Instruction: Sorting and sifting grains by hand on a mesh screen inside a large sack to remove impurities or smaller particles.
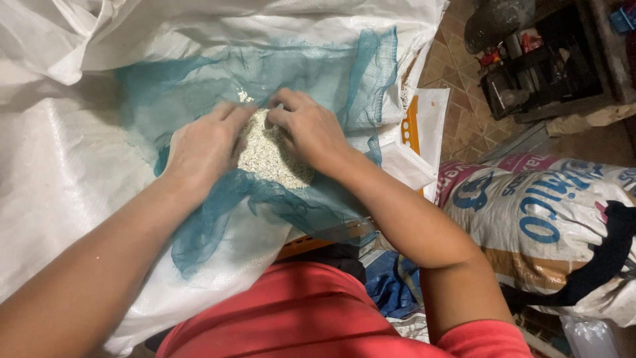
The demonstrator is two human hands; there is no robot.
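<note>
A small heap of pale, coarse grain [270, 154] lies on a teal mesh net [199, 93] spread over a white woven sack [59, 166]. My left hand [204, 142] rests palm down against the left side of the heap, fingers curled into the grain. My right hand [311, 129] presses on the heap's right side, fingers bent toward the left hand. Both hands cup the grain between them. The net bunches in folds below the heap, toward my red shirt.
A full printed feed sack [550, 219] lies at the right, with a dark cloth over it. A dark low shelf with clutter [543, 66] stands on the tiled floor at the upper right. Blue fabric [391, 285] sits by my right elbow.
</note>
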